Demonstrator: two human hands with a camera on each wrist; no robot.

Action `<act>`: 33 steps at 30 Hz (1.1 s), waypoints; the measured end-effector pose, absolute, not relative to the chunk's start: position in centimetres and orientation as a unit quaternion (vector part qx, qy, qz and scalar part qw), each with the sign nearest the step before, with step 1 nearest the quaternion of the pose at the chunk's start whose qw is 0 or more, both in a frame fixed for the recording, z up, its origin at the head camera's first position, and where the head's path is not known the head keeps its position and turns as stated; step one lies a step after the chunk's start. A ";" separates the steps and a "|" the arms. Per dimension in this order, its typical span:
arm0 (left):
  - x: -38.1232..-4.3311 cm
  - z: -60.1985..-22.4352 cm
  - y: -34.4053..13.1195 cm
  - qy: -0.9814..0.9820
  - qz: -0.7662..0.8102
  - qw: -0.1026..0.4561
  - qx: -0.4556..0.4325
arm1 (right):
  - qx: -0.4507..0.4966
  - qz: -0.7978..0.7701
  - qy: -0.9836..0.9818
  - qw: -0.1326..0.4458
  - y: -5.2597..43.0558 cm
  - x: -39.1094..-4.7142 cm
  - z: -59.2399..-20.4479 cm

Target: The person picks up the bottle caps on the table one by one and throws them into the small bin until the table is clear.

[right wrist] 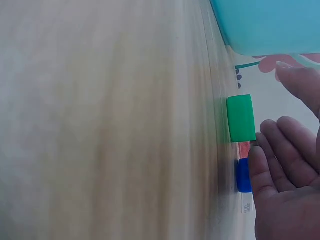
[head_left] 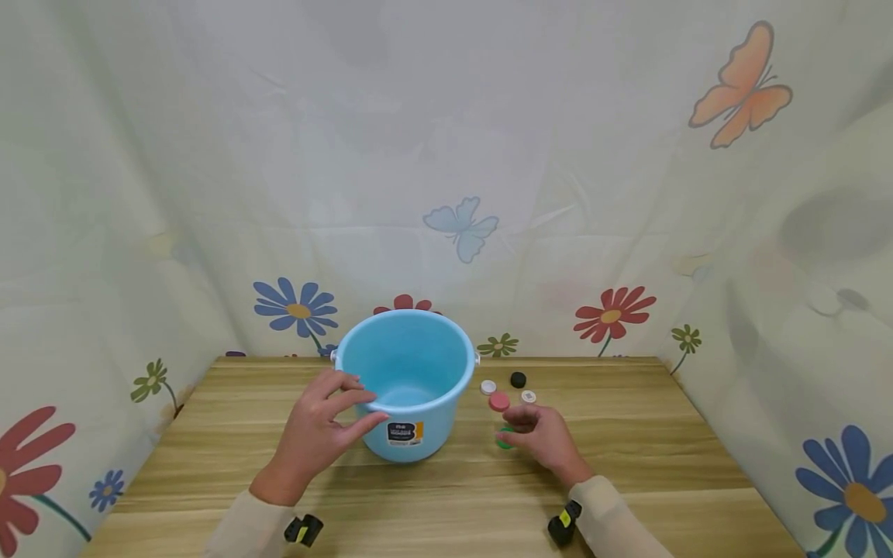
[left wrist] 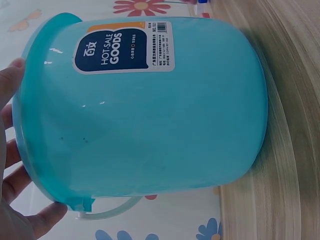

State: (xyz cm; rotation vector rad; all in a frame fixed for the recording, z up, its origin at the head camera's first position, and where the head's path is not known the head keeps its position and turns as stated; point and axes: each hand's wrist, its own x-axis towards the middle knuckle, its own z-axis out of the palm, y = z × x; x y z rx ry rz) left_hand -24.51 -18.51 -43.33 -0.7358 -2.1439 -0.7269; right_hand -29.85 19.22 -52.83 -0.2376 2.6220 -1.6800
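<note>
A light blue plastic bucket (head_left: 418, 434) with a printed label (left wrist: 125, 47) stands upright on the table. My left hand (head_left: 324, 426) holds its near-left rim, fingers over the edge and thumb along the outside. Right of the bucket, my right hand (head_left: 540, 438) is low over the table, its thumb and fingers apart with nothing between them. A green bottle cap (right wrist: 241, 118) lies right by its fingers. Behind that is a blue cap (right wrist: 244, 175), which the hand hides in the head view. A red cap (head_left: 498, 401) sits just beyond the fingertips.
Farther back lie a white cap (head_left: 487, 387), a black cap (head_left: 518, 380) and a white cap with a dark mark (head_left: 528, 397). The wood-grain table (head_left: 446, 511) ends at a curtain (head_left: 558, 232) printed with flowers and butterflies.
</note>
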 end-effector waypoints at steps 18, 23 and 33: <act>-24.7 -43.6 -18.6 -0.834 -0.284 0.375 -0.290 | -0.098 -0.471 0.877 0.017 19.2 -29.9 -52.6; -24.7 -43.7 -18.6 -0.834 -0.283 0.374 -0.290 | -0.103 -0.452 0.886 0.012 19.2 -30.0 -52.7; -24.8 -43.8 -18.7 -0.833 -0.282 0.376 -0.291 | -0.111 -0.440 0.891 0.008 19.0 -29.6 -52.5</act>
